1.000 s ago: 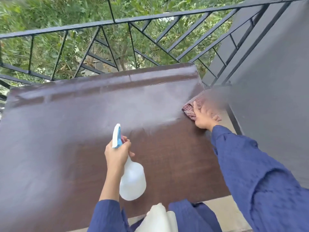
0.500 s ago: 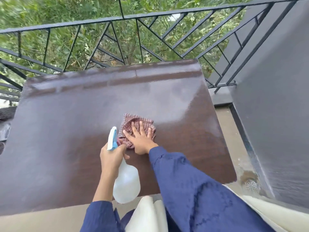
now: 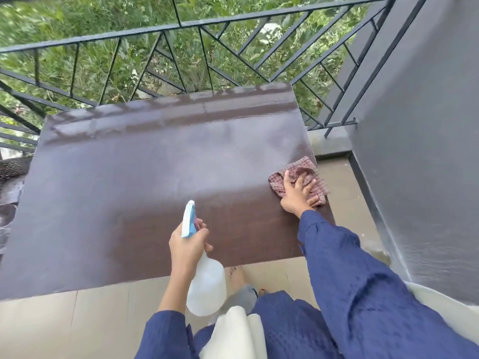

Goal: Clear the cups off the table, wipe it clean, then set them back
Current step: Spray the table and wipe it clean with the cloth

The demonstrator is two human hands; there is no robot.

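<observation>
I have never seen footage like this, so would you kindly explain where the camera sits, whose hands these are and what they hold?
There is no machine here: a person wears one wide-angle camera on the head, looking down at their own two hands. The left hand holds a spray bottle, its grip round the neck below the blue trigger head. The right hand presses a checked cloth flat against the right edge of the brown table. Beyond the table are a metal railing and greenery; a grey wall stands on the right.
</observation>
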